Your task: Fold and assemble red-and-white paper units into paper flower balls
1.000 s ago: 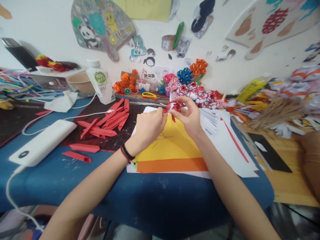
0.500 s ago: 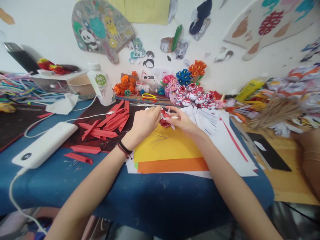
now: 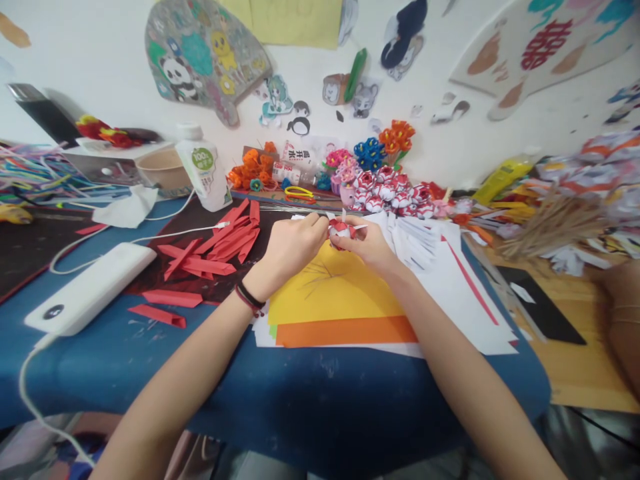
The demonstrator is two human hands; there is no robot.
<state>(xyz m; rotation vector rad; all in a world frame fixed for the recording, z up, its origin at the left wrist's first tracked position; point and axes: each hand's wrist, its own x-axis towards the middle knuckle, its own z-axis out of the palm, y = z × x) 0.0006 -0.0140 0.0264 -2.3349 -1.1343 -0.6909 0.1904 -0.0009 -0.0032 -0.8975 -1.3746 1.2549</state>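
Between my two hands is a red and white folded-paper flower, with pale strips sticking out of it. My right hand grips it from the right, thumb in front and fingers behind. My left hand is closed at the flower's left side, its fingertips mostly hidden from me. Below lie a yellow paper sheet with thin wires on it and an orange sheet. Folded red paper strips are heaped left of my left hand, and cut white strips lie beside my right.
Finished red and white paper flowers stand along the wall. A white bottle, yellow-handled scissors and a power bank with its cable are at the left and back. Another person's arm shows at the right edge.
The flower has turned and shifted slightly right, showing more of its petals. My right hand has moved its fingers around it, and my left hand stays close by.
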